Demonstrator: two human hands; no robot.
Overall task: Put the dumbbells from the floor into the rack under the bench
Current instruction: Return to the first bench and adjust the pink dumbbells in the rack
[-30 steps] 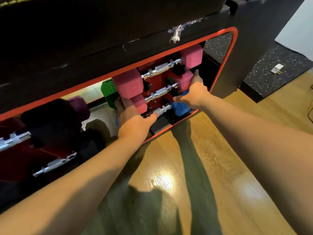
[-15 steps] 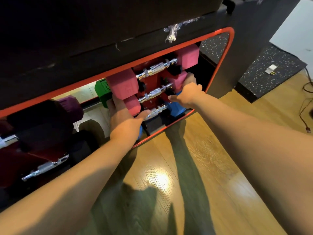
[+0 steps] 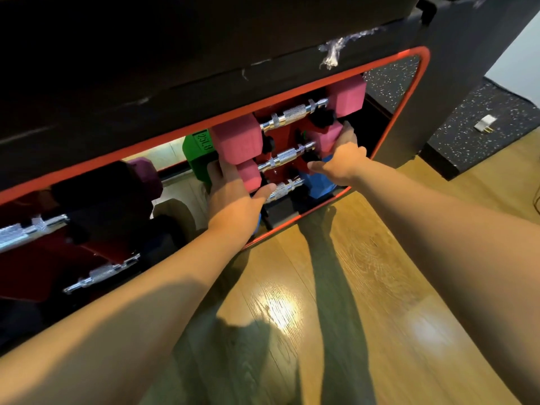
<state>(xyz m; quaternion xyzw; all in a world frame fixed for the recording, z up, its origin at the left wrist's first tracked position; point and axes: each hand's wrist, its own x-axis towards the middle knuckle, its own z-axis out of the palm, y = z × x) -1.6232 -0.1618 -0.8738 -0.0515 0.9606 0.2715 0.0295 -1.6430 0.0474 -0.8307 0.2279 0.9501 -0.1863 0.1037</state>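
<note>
1. Both hands reach into the rack (image 3: 420, 83), the red-rimmed opening under the bench (image 3: 204, 54). The left hand (image 3: 233, 200) has its fingers spread against the left pink head of the middle dumbbell (image 3: 287, 157), thumb lying along the chrome bar of the blue dumbbell (image 3: 318, 184) below; it presses rather than clamps.
2. At the left end of the rack, dark dumbbells sit in shadow, only their chrome handles (image 3: 32, 229) showing clearly. A green weight (image 3: 198, 153) stands behind the left hand.
3. Three dumbbells are stacked in the red cradle: a large pink one (image 3: 239, 138) on top, the smaller pink one in the middle, the blue one at the bottom.
4. The right hand (image 3: 340, 162) curls loosely over the right pink head of the middle dumbbell, fingers behind it and thumb pointing left toward the bar. Whether it is truly gripping I cannot tell.
5. Compared with a second ago, the left thumb has slid further along the lowest bar and the right hand has dropped slightly; the stack itself has not shifted.
6. My reading: the middle dumbbell is seated and the hands are only steadying or nudging it home. No dumbbell shows on the wooden floor (image 3: 350, 287) in view, so this placement looks nearly finished.
</note>
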